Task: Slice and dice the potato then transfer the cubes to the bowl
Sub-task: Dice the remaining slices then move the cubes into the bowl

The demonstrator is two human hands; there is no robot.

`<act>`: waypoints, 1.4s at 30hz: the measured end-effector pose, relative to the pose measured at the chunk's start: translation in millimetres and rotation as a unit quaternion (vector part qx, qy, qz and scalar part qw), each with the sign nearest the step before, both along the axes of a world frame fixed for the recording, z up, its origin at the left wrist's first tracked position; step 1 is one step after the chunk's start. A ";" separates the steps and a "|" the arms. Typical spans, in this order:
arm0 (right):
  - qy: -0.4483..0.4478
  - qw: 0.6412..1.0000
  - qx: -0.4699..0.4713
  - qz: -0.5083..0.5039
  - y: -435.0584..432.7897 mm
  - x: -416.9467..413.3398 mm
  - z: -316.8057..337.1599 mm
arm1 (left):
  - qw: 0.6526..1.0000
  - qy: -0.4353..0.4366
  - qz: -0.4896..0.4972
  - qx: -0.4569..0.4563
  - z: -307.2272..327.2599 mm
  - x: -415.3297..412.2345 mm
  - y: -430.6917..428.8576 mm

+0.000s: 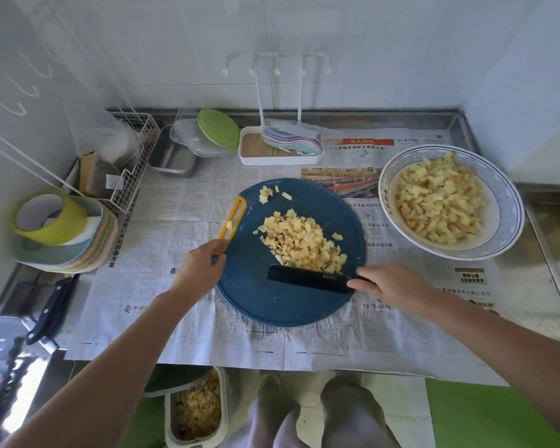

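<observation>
A heap of diced potato cubes [303, 242] lies on the round blue cutting board [249, 286], with a few stray cubes [267, 194] near its far edge. My left hand [201, 270] grips the near end of the board's yellow handle [232, 219]. My right hand [392, 286] holds the handle of a black knife [307, 279], whose blade lies against the near side of the heap. A white bowl with a blue patterned rim [508, 202] at the right holds many potato cubes [440, 205].
Newspaper covers the steel counter. At the left are a stack of pastel plates with a yellow-green tape roll [49, 218], a wire basket [133, 169] and a dark-handled knife [50, 308]. Trays and a white rack stand at the back. A bin of potato scraps [198, 412] sits on the floor.
</observation>
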State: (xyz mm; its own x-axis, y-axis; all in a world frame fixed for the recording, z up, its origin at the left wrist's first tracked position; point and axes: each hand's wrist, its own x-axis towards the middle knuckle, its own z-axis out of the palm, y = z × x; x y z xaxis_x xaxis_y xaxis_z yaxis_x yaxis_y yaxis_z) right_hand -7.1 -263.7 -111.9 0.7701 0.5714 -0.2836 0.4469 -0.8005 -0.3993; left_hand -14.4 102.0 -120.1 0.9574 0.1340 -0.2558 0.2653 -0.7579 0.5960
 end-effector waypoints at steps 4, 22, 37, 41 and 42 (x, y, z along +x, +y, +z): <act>-0.002 0.999 0.038 -0.036 6.6 -1.2 12.1 | 0.999 -0.029 -0.018 -0.008 -3.3 -1.0 -7.8; 0.073 0.888 0.011 -0.455 125.0 -102.9 -15.9 | 0.992 -0.020 -0.123 0.025 -17.2 7.7 -31.6; -0.028 0.864 -0.015 -0.502 108.7 -66.5 3.6 | 0.995 -0.056 -0.074 -0.035 -3.0 28.1 -23.4; -0.029 0.887 -0.071 -0.455 120.4 -76.6 -1.9 | 0.991 -0.069 -0.108 -0.043 -1.7 63.5 -24.1; -0.026 0.894 -0.063 -0.442 123.5 -80.1 -4.0 | 0.990 -0.063 -0.119 -0.040 -3.2 74.3 -25.5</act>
